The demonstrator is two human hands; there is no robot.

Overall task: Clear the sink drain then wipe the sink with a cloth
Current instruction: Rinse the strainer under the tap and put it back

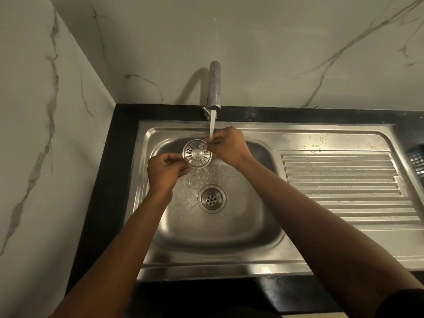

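Rinsing drain strainer (pixel 197 155) under tap stream (pixel 212 123): left hand (pixel 165 171) & right hand (pixel 227 145) pinch rim; wet rim may slip, dropping into sink (pixel 229 237).

a white marble-look wall (pixel 275 42) with grey veins fills 12 o'clock, and a similar side wall (pixel 34 134) is at 9 o'clock. a black countertop (pixel 110 180) lies below them. a dark slotted basket (pixel 416 157) shows at 3 o'clock.

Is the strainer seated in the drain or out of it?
Out. The left hand and right hand hold the strainer by its rim under the running tap; the drain below sits uncovered.
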